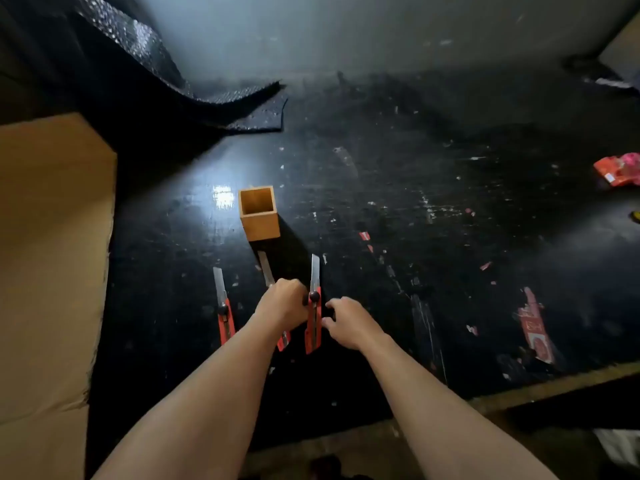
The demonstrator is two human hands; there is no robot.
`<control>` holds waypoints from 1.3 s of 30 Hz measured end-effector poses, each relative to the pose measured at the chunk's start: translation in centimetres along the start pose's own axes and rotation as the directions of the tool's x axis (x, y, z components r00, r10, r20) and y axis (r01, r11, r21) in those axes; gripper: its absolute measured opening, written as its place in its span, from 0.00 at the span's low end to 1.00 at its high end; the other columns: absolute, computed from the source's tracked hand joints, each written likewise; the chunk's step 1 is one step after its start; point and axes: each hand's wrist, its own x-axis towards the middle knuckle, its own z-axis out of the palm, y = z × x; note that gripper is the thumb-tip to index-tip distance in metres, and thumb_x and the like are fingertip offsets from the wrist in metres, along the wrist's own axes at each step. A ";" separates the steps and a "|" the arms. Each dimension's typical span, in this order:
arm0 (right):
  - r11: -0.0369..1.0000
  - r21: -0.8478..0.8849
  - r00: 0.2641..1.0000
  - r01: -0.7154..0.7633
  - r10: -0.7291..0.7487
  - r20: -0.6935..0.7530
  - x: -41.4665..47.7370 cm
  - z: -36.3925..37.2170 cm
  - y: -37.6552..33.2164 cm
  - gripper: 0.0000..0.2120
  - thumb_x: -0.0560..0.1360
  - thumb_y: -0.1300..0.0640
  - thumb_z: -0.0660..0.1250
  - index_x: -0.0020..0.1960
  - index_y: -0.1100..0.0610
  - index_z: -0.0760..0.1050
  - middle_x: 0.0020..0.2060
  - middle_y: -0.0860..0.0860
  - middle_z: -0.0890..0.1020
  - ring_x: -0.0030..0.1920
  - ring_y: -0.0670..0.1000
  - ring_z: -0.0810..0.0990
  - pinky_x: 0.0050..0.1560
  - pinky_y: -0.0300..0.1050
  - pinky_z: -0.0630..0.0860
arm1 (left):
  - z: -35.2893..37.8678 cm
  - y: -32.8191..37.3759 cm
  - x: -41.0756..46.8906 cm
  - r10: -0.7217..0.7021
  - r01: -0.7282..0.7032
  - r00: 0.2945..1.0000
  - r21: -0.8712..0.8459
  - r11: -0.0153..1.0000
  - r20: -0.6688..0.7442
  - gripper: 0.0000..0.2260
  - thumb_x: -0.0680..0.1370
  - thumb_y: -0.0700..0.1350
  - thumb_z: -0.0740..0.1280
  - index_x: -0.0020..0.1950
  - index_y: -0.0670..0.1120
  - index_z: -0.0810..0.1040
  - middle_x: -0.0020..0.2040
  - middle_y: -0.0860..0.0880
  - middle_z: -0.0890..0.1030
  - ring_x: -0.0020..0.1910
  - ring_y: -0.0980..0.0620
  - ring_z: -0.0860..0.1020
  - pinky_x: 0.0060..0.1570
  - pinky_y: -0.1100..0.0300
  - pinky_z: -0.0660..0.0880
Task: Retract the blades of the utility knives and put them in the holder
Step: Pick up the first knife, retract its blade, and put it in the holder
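Observation:
Three red utility knives with their blades out lie on the black table. The left knife [224, 311] lies alone. The middle knife [267, 271] is mostly hidden under my left hand [284, 306]. The right knife [313, 317] sits between my hands, blade pointing away. My left hand grips it at its black knob. My right hand [346, 323] holds its red handle from the right side. A square wooden holder [259, 223] stands upright and empty just beyond the knives.
A cardboard sheet [52, 271] covers the table's left side. Black bubble wrap [149, 71] lies at the back left. Red packaging [618, 169] sits at the far right, with a red label scrap [535, 327] nearer. The table's front edge [519, 393] runs at lower right.

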 end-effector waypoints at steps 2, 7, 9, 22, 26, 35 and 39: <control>0.998 0.063 0.998 -0.003 0.007 -0.061 0.3 0.6 -0.2 0.18 0.78 0.53 0.67 0.67 0.55 0.75 0.57 0.53 0.79 0.55 0.54 0.81 0.57 0.54 0.80 | 0.4 -0.1 0.3 -0.044 0.044 0.999 -0.013 0.999 -0.008 0.05 0.77 0.43 0.68 0.44 0.45 0.84 0.37 0.50 0.80 0.35 0.50 0.78 0.30 0.60 0.72; 0.958 0.283 0.982 -0.048 0.097 -0.161 0.2 2.4 -0.1 0.12 0.76 0.58 0.68 0.59 0.54 0.79 0.42 0.48 0.82 0.43 0.48 0.82 0.49 0.53 0.82 | 1.4 0.8 0.6 -0.141 0.136 0.990 -0.153 0.979 -0.026 0.06 0.78 0.42 0.69 0.47 0.44 0.86 0.42 0.46 0.85 0.41 0.46 0.83 0.42 0.51 0.82; 0.926 0.368 0.970 -0.087 0.163 -0.181 0.3 2.6 0.0 0.08 0.77 0.59 0.68 0.55 0.53 0.79 0.41 0.47 0.83 0.42 0.47 0.83 0.46 0.50 0.83 | 1.7 1.0 0.6 -0.168 0.156 0.985 -0.212 0.965 -0.038 0.06 0.78 0.42 0.70 0.51 0.45 0.87 0.46 0.46 0.86 0.46 0.46 0.84 0.46 0.53 0.82; 0.639 0.759 0.968 0.123 0.092 -0.233 -0.8 -2.4 -0.7 0.07 0.74 0.66 0.72 0.51 0.58 0.80 0.46 0.55 0.87 0.47 0.54 0.87 0.48 0.51 0.85 | -1.5 1.8 -1.1 -0.246 0.095 0.967 -0.788 0.608 -0.073 0.11 0.77 0.36 0.73 0.58 0.45 0.82 0.50 0.47 0.86 0.49 0.50 0.87 0.50 0.49 0.85; 0.632 0.746 0.972 0.208 -0.049 -0.229 -1.1 -5.8 -2.6 0.09 0.75 0.65 0.72 0.54 0.59 0.80 0.49 0.55 0.86 0.48 0.53 0.87 0.50 0.53 0.84 | -4.9 2.0 -2.8 -0.193 -0.012 0.974 -0.887 0.461 -0.114 0.11 0.78 0.35 0.72 0.60 0.43 0.81 0.53 0.44 0.86 0.52 0.47 0.87 0.53 0.47 0.84; 0.613 0.684 0.917 0.395 -0.301 -0.260 -1.3 -12.7 -9.5 0.10 0.76 0.67 0.71 0.56 0.63 0.78 0.48 0.59 0.86 0.48 0.57 0.87 0.52 0.57 0.84 | -13.3 2.0 -5.4 -0.173 -0.182 0.954 -0.933 0.310 -0.244 0.15 0.78 0.31 0.69 0.64 0.41 0.80 0.55 0.40 0.86 0.48 0.45 0.87 0.43 0.52 0.86; 0.609 0.553 0.822 0.569 -0.390 -0.416 -2.0 -15.8 -13.5 0.14 0.77 0.68 0.68 0.61 0.60 0.75 0.47 0.60 0.85 0.47 0.55 0.87 0.48 0.50 0.85 | -18.1 2.5 -6.6 -0.168 -0.280 0.923 -0.905 0.322 -0.345 0.16 0.77 0.28 0.68 0.63 0.39 0.81 0.49 0.40 0.87 0.38 0.47 0.87 0.38 0.53 0.85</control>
